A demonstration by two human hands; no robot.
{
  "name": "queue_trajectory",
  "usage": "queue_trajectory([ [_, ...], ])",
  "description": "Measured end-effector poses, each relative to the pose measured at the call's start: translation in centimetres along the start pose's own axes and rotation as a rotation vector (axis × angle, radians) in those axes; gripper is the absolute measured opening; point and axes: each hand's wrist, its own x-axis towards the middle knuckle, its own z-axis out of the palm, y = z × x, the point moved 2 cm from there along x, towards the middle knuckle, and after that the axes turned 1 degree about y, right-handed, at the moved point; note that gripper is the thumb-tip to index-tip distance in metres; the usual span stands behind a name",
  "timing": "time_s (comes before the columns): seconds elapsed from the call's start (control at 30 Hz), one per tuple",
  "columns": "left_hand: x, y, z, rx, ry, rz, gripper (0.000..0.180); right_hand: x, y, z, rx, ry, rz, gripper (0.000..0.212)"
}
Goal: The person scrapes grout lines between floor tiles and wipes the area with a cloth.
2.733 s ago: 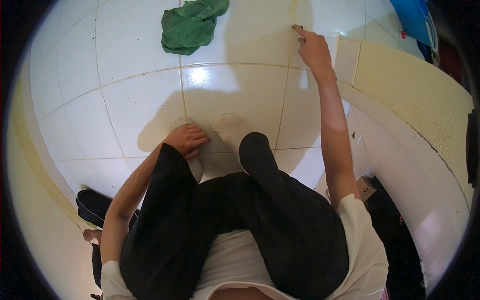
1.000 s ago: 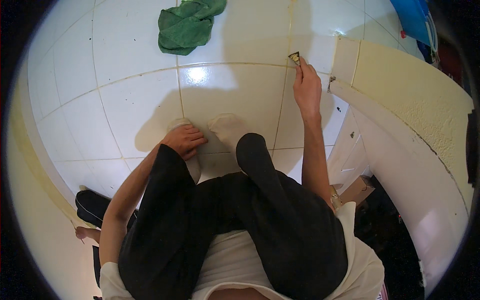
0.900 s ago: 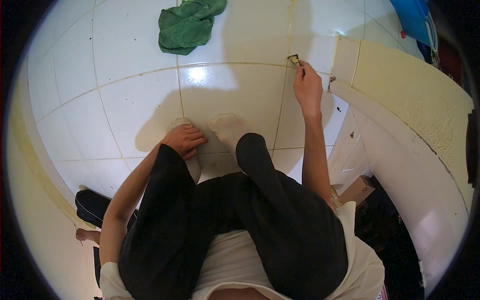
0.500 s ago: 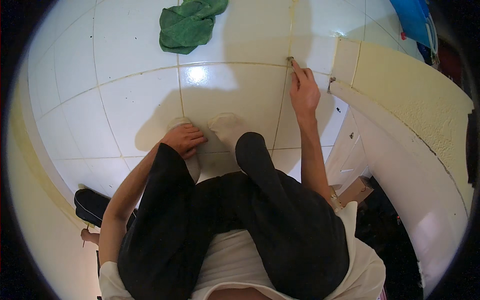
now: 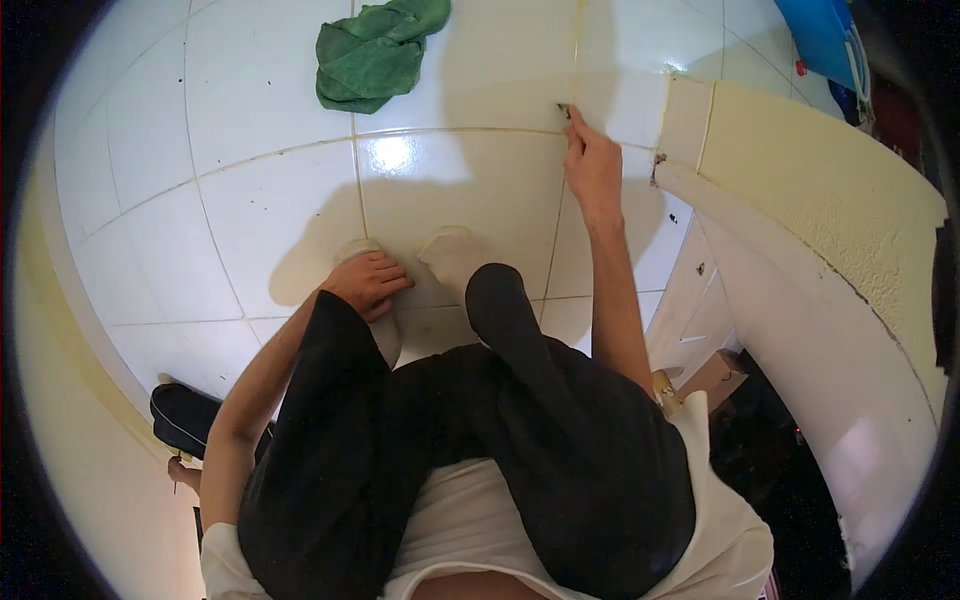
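Note:
My right hand (image 5: 592, 165) reaches out over the white tiled floor (image 5: 480, 180), index finger stretched forward. At its fingertips is a small dark pointed piece (image 5: 564, 109), too small to name, just left of a yellowish grout line. The thumb and curled fingers seem to pinch it; the palm side is hidden. My left hand (image 5: 368, 282) rests over my left foot, its fingers lying loosely across the light sock (image 5: 357, 246) with nothing visible in them. Ahead, a crumpled green cloth (image 5: 372, 65) lies on the tiles.
A low yellow-topped wall (image 5: 800, 170) curves along the right side. Beyond it hangs a blue bag-like thing (image 5: 822, 40). A cardboard box (image 5: 715, 378) stands behind my right arm. At the lower left is a black bag-like item (image 5: 184, 415), beside another person's hand or foot (image 5: 182, 472).
My right hand has shifted slightly left and forward, off the grout line's crossing, with the small dark piece at its fingertips. My left hand stays in place.

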Motion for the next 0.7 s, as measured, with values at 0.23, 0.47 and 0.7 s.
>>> queue_trajectory([
  [0.23, 0.6, -0.3, -0.2, -0.009, 0.012, 0.024, 0.050, 4.8, -1.1, -0.9, -0.043, 0.039, 0.008, 0.033],
  [0.47, 0.4, 0.3, -0.3, -0.002, -0.026, -0.030, 0.050, -0.8, 1.9, 1.7, 0.172, 0.156, -0.013, 0.033],
  [0.7, 0.7, 0.1, -0.5, 0.019, 0.043, -0.024, 0.048, 4.9, 0.3, -0.8, 0.131, 0.074, 0.008, 0.035],
])
